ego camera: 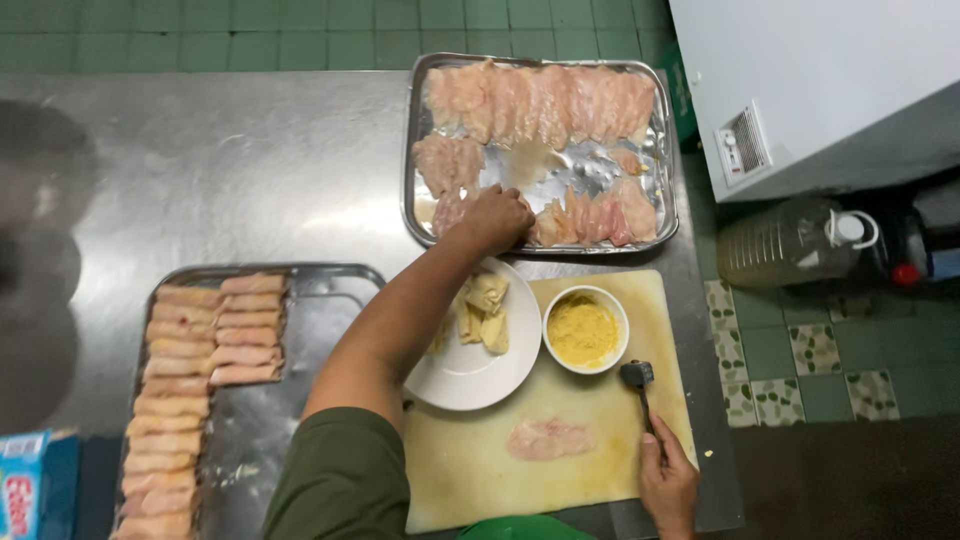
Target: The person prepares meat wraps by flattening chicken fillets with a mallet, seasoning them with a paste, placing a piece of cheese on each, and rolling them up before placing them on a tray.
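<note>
My left hand (497,217) reaches across into a steel tray (412,140) of flat raw chicken slices (540,100), fingers closed on a slice at the tray's near edge. At the front right of a pale cutting board (480,470), my right hand (668,485) grips the handle of a black spoon (638,376), its head resting on the board. One thin chicken slice (548,438) lies flat on the board. A white bowl of yellow crumbs (585,329) and a white plate (470,375) with pale yellow sticks (484,308) stand behind it.
A second steel tray (330,290) at the left holds rows of rolled chicken pieces (180,400). A steel table (230,160) carries everything. A white chest freezer (820,80), a large plastic water bottle (790,240) and green floor tiles lie to the right. A blue package (22,485) sits bottom left.
</note>
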